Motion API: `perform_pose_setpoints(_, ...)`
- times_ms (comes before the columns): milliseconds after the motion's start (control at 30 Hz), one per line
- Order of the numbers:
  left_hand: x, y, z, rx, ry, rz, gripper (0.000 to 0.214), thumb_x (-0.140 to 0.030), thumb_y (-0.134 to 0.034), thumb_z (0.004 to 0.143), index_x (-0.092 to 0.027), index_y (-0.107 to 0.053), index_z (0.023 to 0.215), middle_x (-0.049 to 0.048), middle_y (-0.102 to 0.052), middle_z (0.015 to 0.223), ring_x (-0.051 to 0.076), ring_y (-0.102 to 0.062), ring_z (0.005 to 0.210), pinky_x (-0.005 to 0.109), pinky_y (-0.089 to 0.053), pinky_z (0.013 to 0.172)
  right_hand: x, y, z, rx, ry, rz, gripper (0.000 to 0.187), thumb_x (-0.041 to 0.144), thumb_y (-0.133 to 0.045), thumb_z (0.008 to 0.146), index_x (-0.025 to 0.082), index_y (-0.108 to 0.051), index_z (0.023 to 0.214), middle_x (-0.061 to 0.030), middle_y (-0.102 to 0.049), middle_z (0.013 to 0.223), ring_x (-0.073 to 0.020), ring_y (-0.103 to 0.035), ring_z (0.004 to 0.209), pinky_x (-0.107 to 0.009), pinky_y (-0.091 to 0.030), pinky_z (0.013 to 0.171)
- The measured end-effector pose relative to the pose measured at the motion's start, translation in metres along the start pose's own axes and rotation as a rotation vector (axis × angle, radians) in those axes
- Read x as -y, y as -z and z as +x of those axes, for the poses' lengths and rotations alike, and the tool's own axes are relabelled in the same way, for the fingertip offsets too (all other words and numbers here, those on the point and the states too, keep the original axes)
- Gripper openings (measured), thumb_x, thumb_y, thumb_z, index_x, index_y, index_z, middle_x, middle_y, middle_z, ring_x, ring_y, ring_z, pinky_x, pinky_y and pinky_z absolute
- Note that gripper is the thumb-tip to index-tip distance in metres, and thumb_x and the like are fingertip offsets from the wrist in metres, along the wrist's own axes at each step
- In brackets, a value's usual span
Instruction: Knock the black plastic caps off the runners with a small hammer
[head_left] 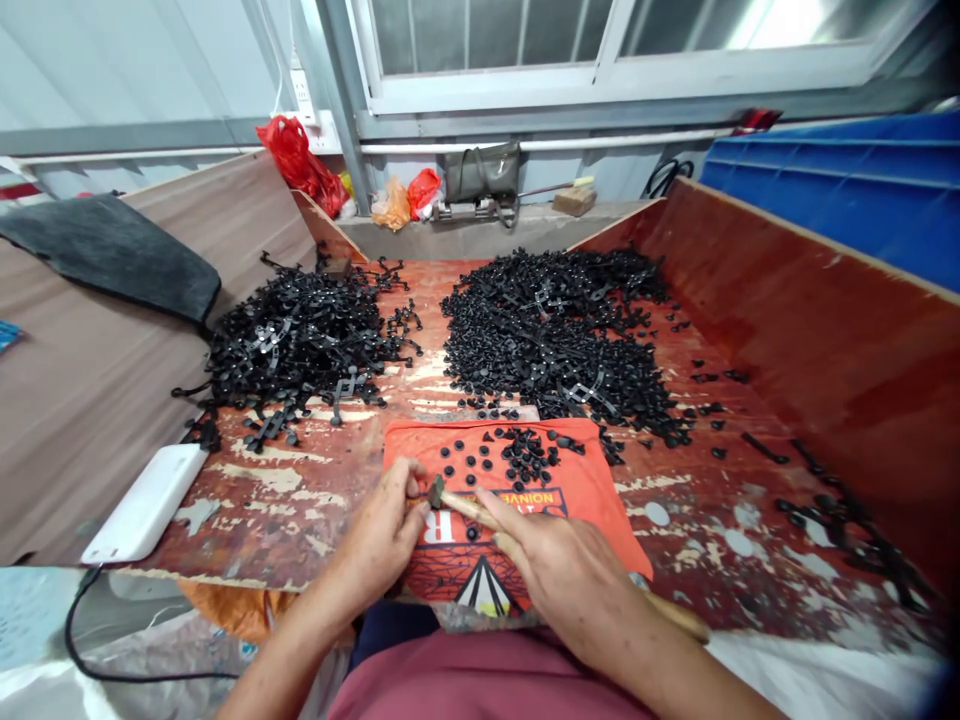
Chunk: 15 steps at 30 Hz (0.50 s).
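My right hand [551, 545] is closed round the pale wooden handle of a hammer [469, 507]. The handle's far end comes out beneath my right forearm. The small dark head of the hammer is right by the fingertips of my left hand [394, 510]. My left thumb and fingers are pinched together; whatever is between them is hidden. Both hands are over an orange printed cloth [607, 520] at the table's front edge. On the cloth, several small round black pieces [471, 462] lie apart, beside a little heap of black pieces [529, 455].
A large pile of small black parts [555, 330] covers the back middle. Linked black strips [300, 335] are heaped at left. A white rectangular device with a cable [146, 505] lies at front left. Wooden boards [795, 330] wall the sides; a blue crate [847, 190] stands beyond the right one.
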<state>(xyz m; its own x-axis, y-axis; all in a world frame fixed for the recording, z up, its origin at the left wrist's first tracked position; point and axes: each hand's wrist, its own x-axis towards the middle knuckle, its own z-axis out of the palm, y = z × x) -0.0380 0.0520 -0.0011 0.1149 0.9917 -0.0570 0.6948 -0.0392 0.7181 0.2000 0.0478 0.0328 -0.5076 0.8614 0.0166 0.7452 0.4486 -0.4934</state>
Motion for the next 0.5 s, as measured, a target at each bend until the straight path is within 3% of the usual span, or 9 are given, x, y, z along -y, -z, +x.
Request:
perform_pose_setpoints(100,-0.002,0.010,-0.009,-0.109,-0.058,-0.042,0.056,-0.023,-0.050,0.089,-0.024,-0.033,0.143,0.0131,-0.044,0.144,0.025,-0.049,0.128,0.040,-0.040,0.106,0.001,0.001,0.000,-0.021,0.000,-0.010,0.053,0.019,-0.050,0.094,0.039,-0.050,0.144,0.0018,-0.080,0.089,-0.0209,-0.076,0.076,-0.028,-0.059,0.074)
perform_pose_setpoints(167,0.000,0.014,-0.018,-0.201,0.023,-0.133,0.063,-0.027,-0.055,0.087,-0.026,-0.029,0.145,0.0137,-0.036,0.151,0.023,-0.057,0.118,0.039,-0.047,0.100,0.001,0.003,0.000,-0.025,0.001,-0.013,0.053,0.020,-0.050,0.094,0.041,-0.051,0.143,0.0023,-0.080,0.088,-0.0208,-0.076,0.074,-0.028,-0.059,0.073)
perform_pose_setpoints(200,0.001,0.015,-0.022,-0.249,0.108,-0.202,0.064,-0.031,-0.059,0.085,-0.026,-0.030,0.142,0.0138,-0.038,0.148,0.021,-0.063,0.104,0.037,-0.052,0.090,0.001,0.003,-0.001,-0.026,0.001,-0.012,0.053,0.020,-0.050,0.095,0.041,-0.051,0.143,0.0024,-0.080,0.088,-0.0209,-0.076,0.073,-0.028,-0.059,0.072)
perform_pose_setpoints(267,0.005,0.013,-0.028,-0.296,0.311,-0.364,0.057,-0.042,-0.063,0.082,-0.024,-0.036,0.130,0.0094,-0.056,0.124,0.013,-0.063,0.072,0.028,-0.053,0.062,0.001,0.003,-0.002,-0.023,0.002,-0.003,0.053,0.020,-0.048,0.095,0.042,-0.051,0.143,0.0025,-0.080,0.087,-0.0211,-0.076,0.074,-0.028,-0.060,0.072)
perform_pose_setpoints(333,0.008,0.008,-0.029,-0.224,0.454,-0.510,0.048,-0.053,-0.062,0.080,-0.022,-0.044,0.112,-0.0014,-0.061,0.087,0.010,-0.054,0.052,0.022,-0.042,0.046,0.000,-0.001,-0.003,-0.015,0.006,0.002,0.053,0.020,-0.047,0.096,0.041,-0.050,0.144,0.0022,-0.080,0.086,-0.0210,-0.076,0.073,-0.029,-0.060,0.071)
perform_pose_setpoints(400,0.010,0.003,-0.025,-0.063,0.495,-0.598,0.045,-0.059,-0.062,0.077,-0.021,-0.049,0.096,-0.0073,-0.053,0.064,0.009,-0.048,0.044,0.019,-0.035,0.042,-0.001,-0.005,-0.004,-0.015,0.002,-0.012,0.053,0.019,-0.047,0.096,0.039,-0.049,0.145,0.0013,-0.080,0.087,-0.0207,-0.076,0.073,-0.029,-0.060,0.070)
perform_pose_setpoints(500,0.011,0.008,-0.011,0.139,0.483,-0.574,0.043,-0.059,-0.064,0.072,-0.020,-0.049,0.080,-0.0073,-0.052,0.055,0.009,-0.046,0.041,0.020,-0.032,0.043,-0.004,-0.010,-0.007,-0.021,-0.004,-0.026,0.053,0.019,-0.049,0.095,0.036,-0.049,0.145,0.0002,-0.080,0.091,-0.0204,-0.076,0.074,-0.029,-0.060,0.069)
